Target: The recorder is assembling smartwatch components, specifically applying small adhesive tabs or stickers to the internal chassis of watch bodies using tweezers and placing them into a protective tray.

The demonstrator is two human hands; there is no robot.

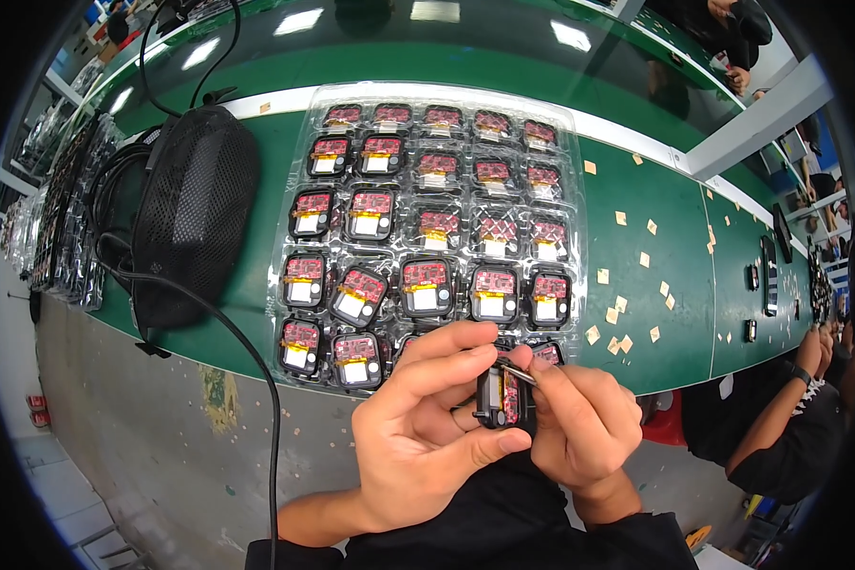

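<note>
My left hand (410,442) is closed around the edges of a small square black device housing (490,399), tilted on its side, with a red circuit board inside it. My right hand (591,420) pinches a thin, dark, metal-looking tool (520,370) against the housing's upper edge; its exact kind is hard to make out. Just beyond both hands lies a clear plastic blister tray (570,237). Rows of similar housings (426,287) sit in it, each with a red board and a pale rectangular part. My hands cover part of its nearest row.
A black mesh bag (199,204) with a black cable (274,418) lies left of the tray on the green table (636,351). Stacked clear trays (76,218) stand at the far left. Small tan paper squares (645,258) are scattered to the right, where a co-worker (779,418) sits.
</note>
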